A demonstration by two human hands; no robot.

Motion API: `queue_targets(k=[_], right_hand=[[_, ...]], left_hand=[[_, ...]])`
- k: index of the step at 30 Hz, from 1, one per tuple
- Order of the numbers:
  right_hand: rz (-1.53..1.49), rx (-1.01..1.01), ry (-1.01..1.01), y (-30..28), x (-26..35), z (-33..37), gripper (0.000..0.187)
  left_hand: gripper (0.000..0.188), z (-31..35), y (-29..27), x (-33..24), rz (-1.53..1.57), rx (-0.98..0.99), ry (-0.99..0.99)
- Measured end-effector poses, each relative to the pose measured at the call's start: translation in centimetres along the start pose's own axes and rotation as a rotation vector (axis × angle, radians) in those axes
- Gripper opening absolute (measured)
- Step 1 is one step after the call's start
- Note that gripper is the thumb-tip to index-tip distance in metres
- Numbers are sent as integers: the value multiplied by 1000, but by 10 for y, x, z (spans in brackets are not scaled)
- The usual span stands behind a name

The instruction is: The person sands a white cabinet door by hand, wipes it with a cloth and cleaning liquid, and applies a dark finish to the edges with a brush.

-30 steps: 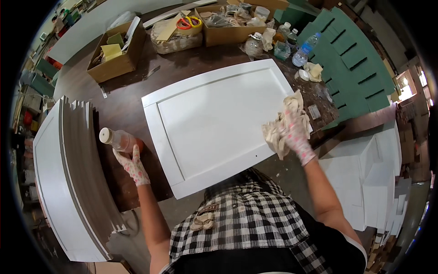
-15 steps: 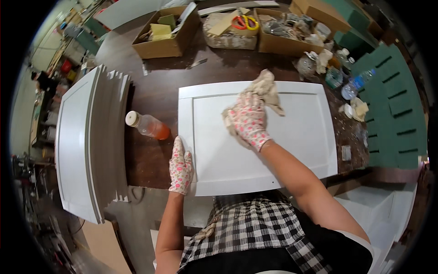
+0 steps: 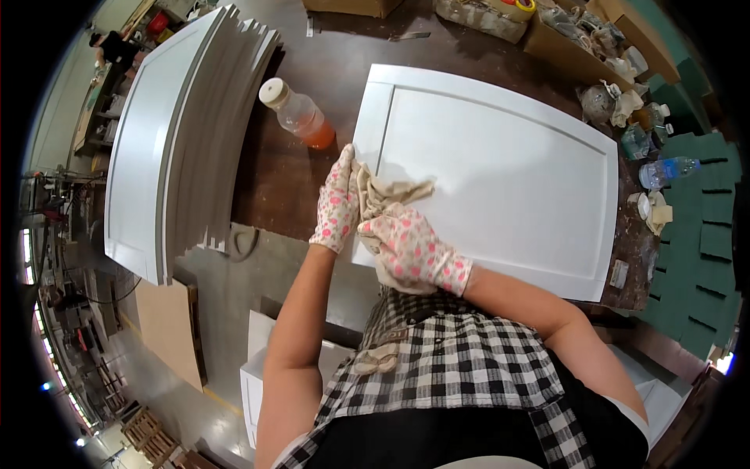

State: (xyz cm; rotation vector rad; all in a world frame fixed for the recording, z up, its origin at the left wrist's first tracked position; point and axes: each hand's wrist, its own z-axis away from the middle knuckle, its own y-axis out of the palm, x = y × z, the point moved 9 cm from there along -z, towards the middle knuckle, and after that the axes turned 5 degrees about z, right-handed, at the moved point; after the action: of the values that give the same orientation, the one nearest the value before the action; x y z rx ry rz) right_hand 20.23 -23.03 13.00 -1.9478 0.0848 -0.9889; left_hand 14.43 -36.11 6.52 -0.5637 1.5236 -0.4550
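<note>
A white framed cabinet door (image 3: 500, 172) lies flat on the dark brown table before me. At its left edge my left hand (image 3: 337, 205), in a floral glove, rests against the side with fingers held straight. Close beside it, my right hand (image 3: 410, 246), gloved alike, grips a beige rag (image 3: 394, 190) at the door's near left corner. Part of the rag spreads over the frame; the rest is bunched under my fingers. Beyond my left hand a clear bottle (image 3: 301, 116) with a white cap and orange liquid stands on the table.
Several white door panels (image 3: 195, 141) stand stacked at the left. Along the far side are cardboard boxes (image 3: 625, 31). Plastic bottles (image 3: 664, 172) and green slotted boards (image 3: 699, 234) occupy the right. A person (image 3: 117, 53) is in the far left background.
My right hand has drawn the rag from the door's far middle down to its near left corner, beside my left hand. The view has shifted and tilted.
</note>
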Motion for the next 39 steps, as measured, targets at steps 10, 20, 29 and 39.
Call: queue_targets(k=[10, 20, 29, 39], right_hand=[[261, 76, 402, -70, -35, 134, 37], [905, 258, 567, -206, -69, 295, 23], [1002, -242, 786, -335, -82, 280, 28], [562, 22, -254, -80, -98, 40, 44]], left_hand=[[45, 1, -14, -22, -224, -95, 92], [42, 0, -12, -30, -194, -112, 144], [39, -10, -27, -32, -325, -217, 211], [50, -33, 6, -59, -506, -163, 84]])
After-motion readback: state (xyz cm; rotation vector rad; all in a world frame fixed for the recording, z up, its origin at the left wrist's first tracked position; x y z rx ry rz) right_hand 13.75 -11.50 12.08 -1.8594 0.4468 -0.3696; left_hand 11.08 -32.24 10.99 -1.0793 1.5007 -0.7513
